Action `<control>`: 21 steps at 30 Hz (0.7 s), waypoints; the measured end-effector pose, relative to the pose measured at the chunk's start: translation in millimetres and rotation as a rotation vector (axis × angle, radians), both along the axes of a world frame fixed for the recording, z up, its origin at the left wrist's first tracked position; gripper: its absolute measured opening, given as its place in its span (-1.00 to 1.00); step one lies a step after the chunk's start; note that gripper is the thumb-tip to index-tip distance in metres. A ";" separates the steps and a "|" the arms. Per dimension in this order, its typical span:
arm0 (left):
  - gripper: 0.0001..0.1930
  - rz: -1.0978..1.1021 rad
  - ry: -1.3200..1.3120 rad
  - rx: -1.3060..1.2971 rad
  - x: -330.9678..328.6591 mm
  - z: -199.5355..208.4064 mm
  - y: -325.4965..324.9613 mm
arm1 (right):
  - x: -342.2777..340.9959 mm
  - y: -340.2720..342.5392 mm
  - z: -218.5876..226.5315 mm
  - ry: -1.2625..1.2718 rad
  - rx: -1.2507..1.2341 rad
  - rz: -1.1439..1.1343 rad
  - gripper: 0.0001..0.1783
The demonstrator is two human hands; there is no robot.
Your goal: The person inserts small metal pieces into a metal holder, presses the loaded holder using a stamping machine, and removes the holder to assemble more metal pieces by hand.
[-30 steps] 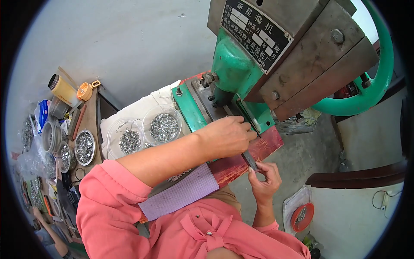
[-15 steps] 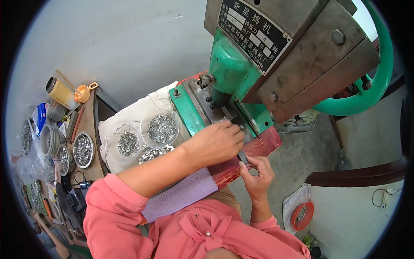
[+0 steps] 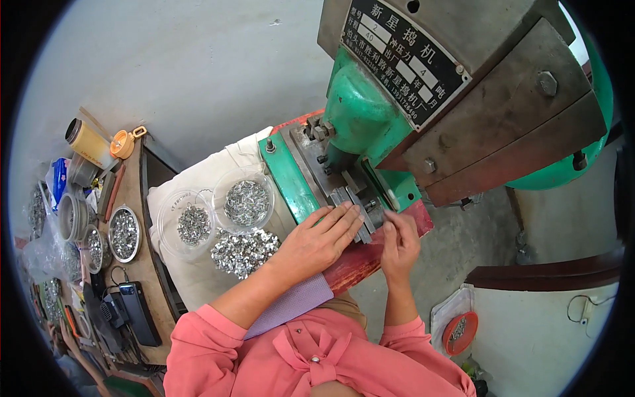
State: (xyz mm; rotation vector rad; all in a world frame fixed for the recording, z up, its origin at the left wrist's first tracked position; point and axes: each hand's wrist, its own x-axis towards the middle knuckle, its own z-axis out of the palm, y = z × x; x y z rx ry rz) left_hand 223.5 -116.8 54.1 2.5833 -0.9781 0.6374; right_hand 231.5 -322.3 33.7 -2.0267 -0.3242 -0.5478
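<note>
My left hand lies on a grey metal die block at the base of a green bench press. Its fingers are stretched out over the block's near left side and hide part of it. At the block's right end is my right hand, thumb and forefinger drawn together. Whatever may be between those fingertips is too small to make out. Left of the left hand, small shiny metal pieces lie in a loose pile on pale cloth.
Behind the pile stand two clear round tubs of metal pieces. A side table at left carries a metal bowl, an orange lid and a black device. The press's heavy head overhangs at right. A red basin sits low at right.
My left hand has drawn back leftward and flattened onto the die block, uncovering the loose pile. My right hand has risen to the block's end; the dark bar it held no longer shows there.
</note>
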 end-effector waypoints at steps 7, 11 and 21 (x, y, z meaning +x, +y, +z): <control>-0.53 0.019 -0.016 -0.039 -0.2 -4.9 -4.7 | 40.9 6.8 6.1 0.021 -0.223 0.119 -0.83; -0.55 0.044 -0.019 -0.066 -1.7 -6.9 -6.5 | 46.9 4.0 6.5 0.069 -0.239 0.169 -0.84; -0.56 0.085 -0.017 -0.121 -2.2 -13.2 -10.9 | 53.7 2.4 -0.2 0.188 -0.170 0.226 -0.67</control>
